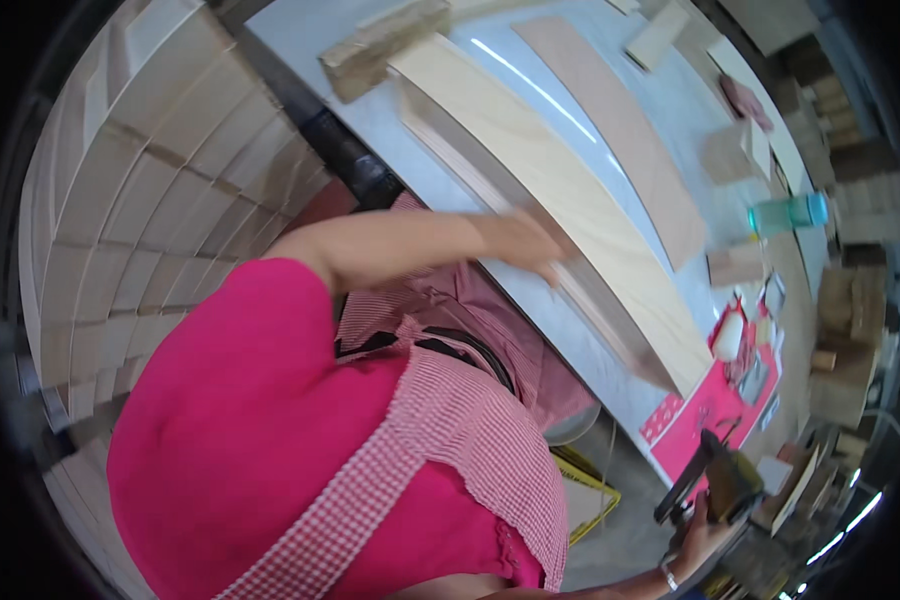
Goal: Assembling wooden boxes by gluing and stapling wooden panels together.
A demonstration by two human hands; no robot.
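Observation:
A long pale wooden box (560,160) lies across the table, its open side facing me. My left hand (525,246) reaches to that open side, near the middle of the lower board's edge. Motion blurs its fingers, so I cannot tell whether they touch or grip the wood. Off to the lower right, my right hand (705,535) is closed around the handle of a dark nail gun (732,484). The gun is held up beside the table corner, apart from the box.
Behind the box lies a thin wooden panel (620,130) on the white table (590,350). A wood block (385,50) touches the box's far left end. A turquoise bottle (788,214) and a pink mat (705,415) with small tools are to the right. Stacked boxes (185,200) rise at left.

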